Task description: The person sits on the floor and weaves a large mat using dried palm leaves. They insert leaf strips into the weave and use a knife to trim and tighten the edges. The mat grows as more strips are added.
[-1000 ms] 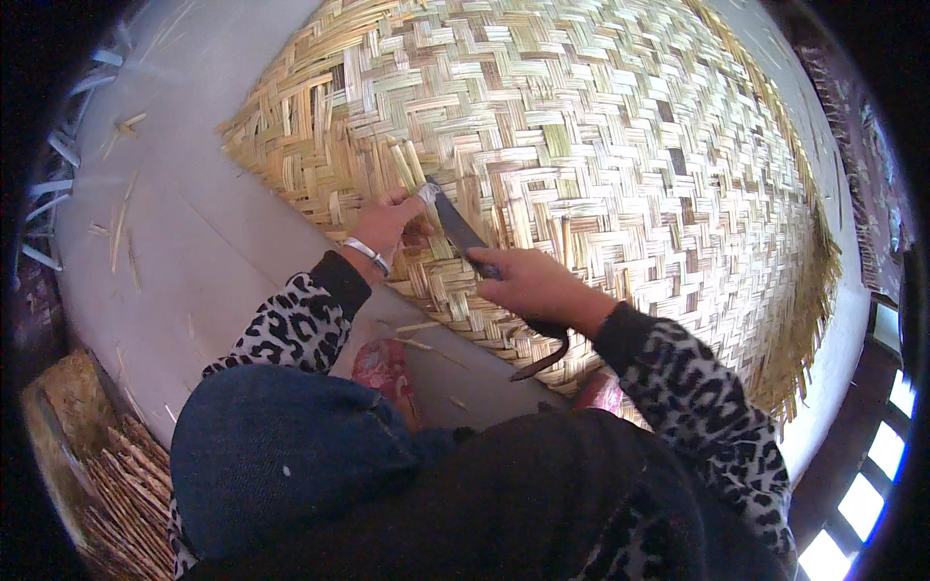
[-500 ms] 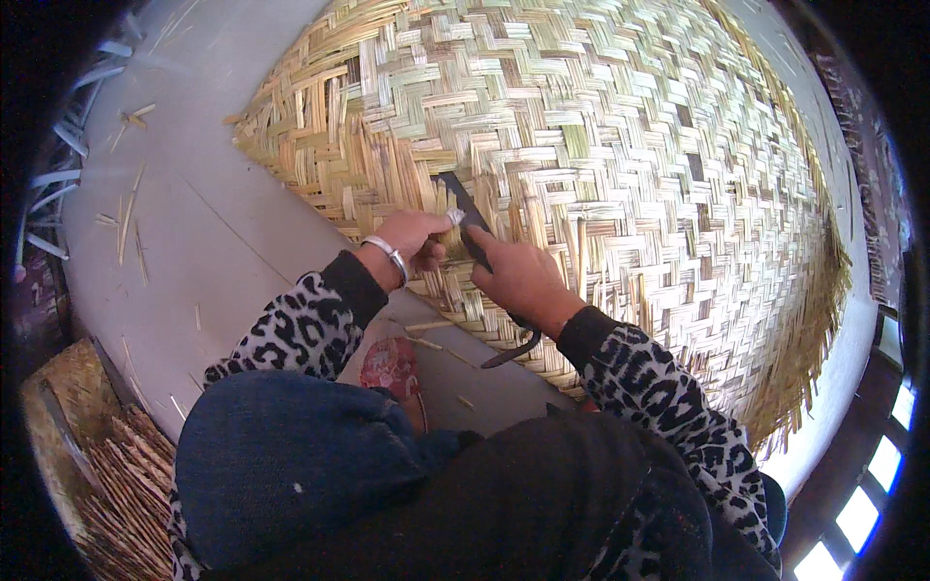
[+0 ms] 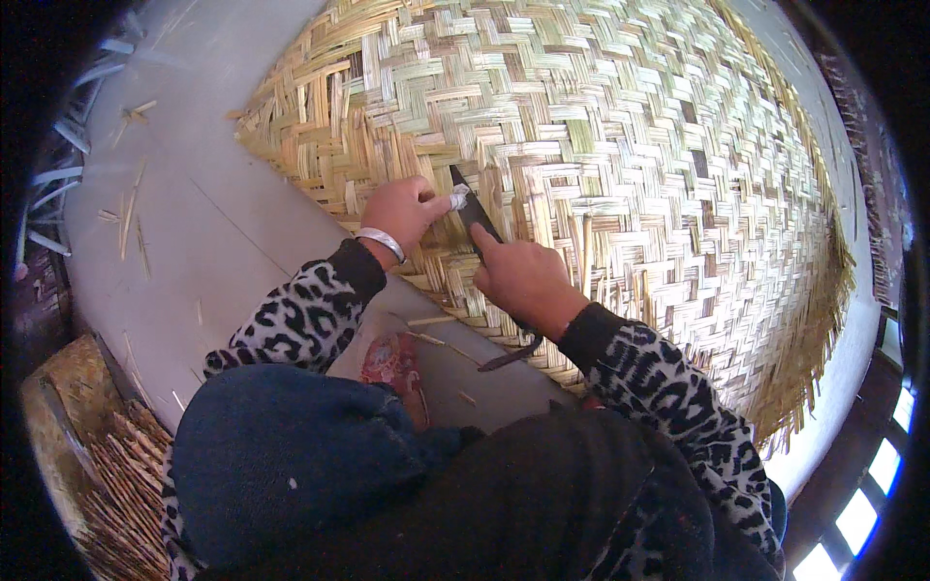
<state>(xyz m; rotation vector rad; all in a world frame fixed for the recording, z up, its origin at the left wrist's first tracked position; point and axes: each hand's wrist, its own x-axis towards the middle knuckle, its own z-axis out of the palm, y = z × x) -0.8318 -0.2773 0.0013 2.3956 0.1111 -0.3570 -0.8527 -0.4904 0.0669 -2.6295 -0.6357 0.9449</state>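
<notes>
A large mat [image 3: 620,179] woven from flat pale straw-coloured strips spreads out before me. My right hand [image 3: 528,276] is closed around a dark flat-bladed knife [image 3: 477,207], its index finger stretched along the blade. The blade points away from me and lies low over the weave; a curved dark end shows below the hand. Just left of the blade, my left hand [image 3: 399,205] is closed, with fingers curled and a white-wrapped thumb [image 3: 458,198] beside the metal. Whatever those curled fingers hold is hidden.
Loose strips [image 3: 126,223] are scattered over the grey floor [image 3: 218,213] on the left. At lower left lies a bundle of thin brown sticks [image 3: 126,474]. My red patterned shoe [image 3: 392,363] is near the mat's near edge. White bars [image 3: 63,179] stand at the far left.
My left hand has shifted slightly up and left on the mat, its fingers more curled. The knife blade has turned a little more upright in view, and my right hand stays closed on it.
</notes>
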